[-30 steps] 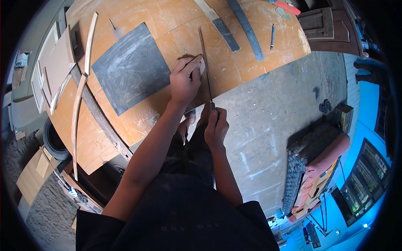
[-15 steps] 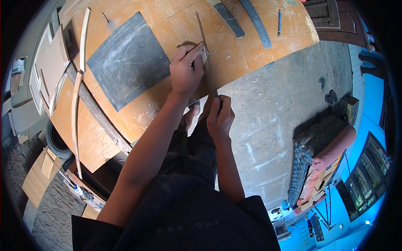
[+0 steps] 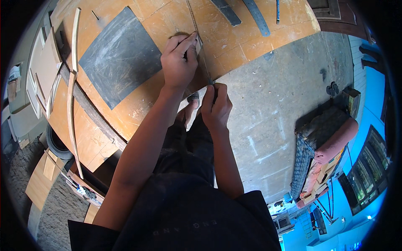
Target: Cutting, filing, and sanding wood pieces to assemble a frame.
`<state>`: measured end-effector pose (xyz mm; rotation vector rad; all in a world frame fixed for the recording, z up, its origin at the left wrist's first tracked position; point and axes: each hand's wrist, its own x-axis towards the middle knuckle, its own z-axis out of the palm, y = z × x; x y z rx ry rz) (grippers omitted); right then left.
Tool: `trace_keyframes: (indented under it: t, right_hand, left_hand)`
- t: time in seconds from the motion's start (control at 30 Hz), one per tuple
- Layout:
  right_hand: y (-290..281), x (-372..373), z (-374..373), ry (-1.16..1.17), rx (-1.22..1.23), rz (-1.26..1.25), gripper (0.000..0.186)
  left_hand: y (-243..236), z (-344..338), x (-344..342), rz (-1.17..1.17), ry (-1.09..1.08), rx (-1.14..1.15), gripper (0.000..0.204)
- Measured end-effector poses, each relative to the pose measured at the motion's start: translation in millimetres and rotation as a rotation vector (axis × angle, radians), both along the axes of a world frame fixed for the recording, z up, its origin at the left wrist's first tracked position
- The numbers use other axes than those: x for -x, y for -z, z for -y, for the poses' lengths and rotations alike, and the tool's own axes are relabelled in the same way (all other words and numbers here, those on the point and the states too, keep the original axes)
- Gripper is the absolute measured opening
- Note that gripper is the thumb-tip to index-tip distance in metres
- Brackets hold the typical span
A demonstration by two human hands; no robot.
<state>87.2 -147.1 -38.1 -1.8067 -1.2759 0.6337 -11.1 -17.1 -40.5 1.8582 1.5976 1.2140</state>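
Observation:
My left hand (image 3: 179, 62) presses down on a thin narrow wooden strip (image 3: 197, 37) that lies across the orange plywood workbench (image 3: 251, 37); a small pale block shows under its fingers. My right hand (image 3: 215, 106) pinches the near end of the same strip at the bench's edge, just off the table. The strip runs away from me toward the top of the view.
A dark grey square sheet (image 3: 119, 56) lies left of my left hand. Curved wooden slats (image 3: 71, 92) rest along the bench's left side. Metal rulers (image 3: 255, 16) and a pen (image 3: 277, 10) lie at the far side. Concrete floor (image 3: 272, 108) is to the right.
Both hands stay on the strip; the view has shifted so the bench and hands sit higher in the picture. My left hand has slid a little along the strip.

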Motion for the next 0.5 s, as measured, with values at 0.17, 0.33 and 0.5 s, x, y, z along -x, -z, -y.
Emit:
trace_keyframes:
  t: [0.17, 0.33, 0.5]
  right_hand:
    - [1, -3, 3, 0.012, 0.000, -0.058, 0.006]
    - [2, -2, -8, 0.001, -0.036, -0.006, 0.007]
    - [-1, 0, -2, 0.025, 0.015, -0.067, 0.009]
  left_hand:
    - [0, 0, -1, -0.013, -0.004, -0.016, 0.023]
    - [1, -1, 1, -0.021, 0.002, -0.032, 0.023]
    - [3, -1, 0, -0.024, -0.004, -0.038, 0.022]
